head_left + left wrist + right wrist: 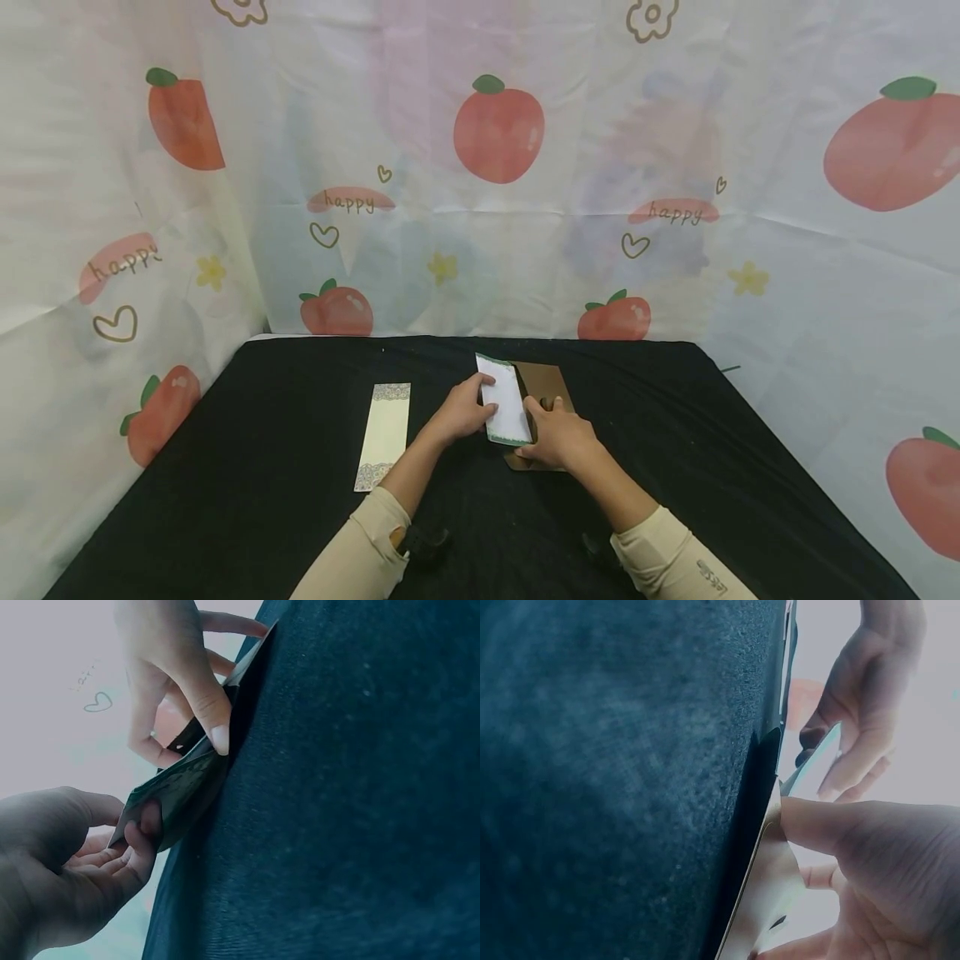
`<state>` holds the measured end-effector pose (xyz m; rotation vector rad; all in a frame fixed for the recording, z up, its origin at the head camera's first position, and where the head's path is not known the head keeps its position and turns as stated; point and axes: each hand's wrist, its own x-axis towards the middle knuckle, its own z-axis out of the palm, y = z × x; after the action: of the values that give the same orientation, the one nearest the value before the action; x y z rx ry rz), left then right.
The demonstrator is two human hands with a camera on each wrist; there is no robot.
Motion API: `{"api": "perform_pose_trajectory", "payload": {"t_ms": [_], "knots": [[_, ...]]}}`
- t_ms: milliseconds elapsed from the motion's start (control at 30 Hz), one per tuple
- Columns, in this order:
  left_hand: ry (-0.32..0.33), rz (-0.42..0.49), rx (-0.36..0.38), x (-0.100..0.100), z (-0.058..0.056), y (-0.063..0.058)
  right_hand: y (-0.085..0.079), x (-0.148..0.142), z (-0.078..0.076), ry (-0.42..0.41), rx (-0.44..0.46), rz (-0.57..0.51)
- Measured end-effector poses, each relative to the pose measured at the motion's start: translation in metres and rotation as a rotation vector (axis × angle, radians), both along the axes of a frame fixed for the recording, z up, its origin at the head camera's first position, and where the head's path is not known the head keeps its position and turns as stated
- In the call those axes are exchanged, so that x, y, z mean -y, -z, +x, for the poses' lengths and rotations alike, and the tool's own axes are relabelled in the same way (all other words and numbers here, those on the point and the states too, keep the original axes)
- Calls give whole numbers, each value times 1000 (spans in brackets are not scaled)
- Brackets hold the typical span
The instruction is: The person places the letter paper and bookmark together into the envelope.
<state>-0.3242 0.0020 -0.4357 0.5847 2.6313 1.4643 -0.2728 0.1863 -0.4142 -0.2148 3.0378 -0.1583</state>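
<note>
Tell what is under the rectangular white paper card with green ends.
In the head view, a flat brown piece, seemingly cardboard, shows past its right edge and lower end. The card covers whatever is directly beneath.

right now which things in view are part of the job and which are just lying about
In use:
white green-edged card, held by the left hand
flat brown piece, touched by the right hand

Apparently just there:
cream strip, farther left
black cloth underneath

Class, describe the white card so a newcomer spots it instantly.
Start at the black cloth; find the left hand. It grips the white card, left of a brown piece. Green-trimmed ends set it apart from that piece and the cream card with grey-patterned ends.
</note>
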Motion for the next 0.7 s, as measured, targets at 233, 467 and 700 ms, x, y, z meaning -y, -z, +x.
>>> {"api": "perform_pose_trajectory", "payload": {"t_ms": [233, 467, 700], "knots": [[-21, 0, -3, -2, -2, 6, 0, 0, 0, -6, 3, -8], [-65, 62, -20, -4, -3, 9, 0, -1, 0, -10, 5, -9], [-70, 46, -18, -6, -2, 8, 0, 0, 0, -7, 9, -11]]}}
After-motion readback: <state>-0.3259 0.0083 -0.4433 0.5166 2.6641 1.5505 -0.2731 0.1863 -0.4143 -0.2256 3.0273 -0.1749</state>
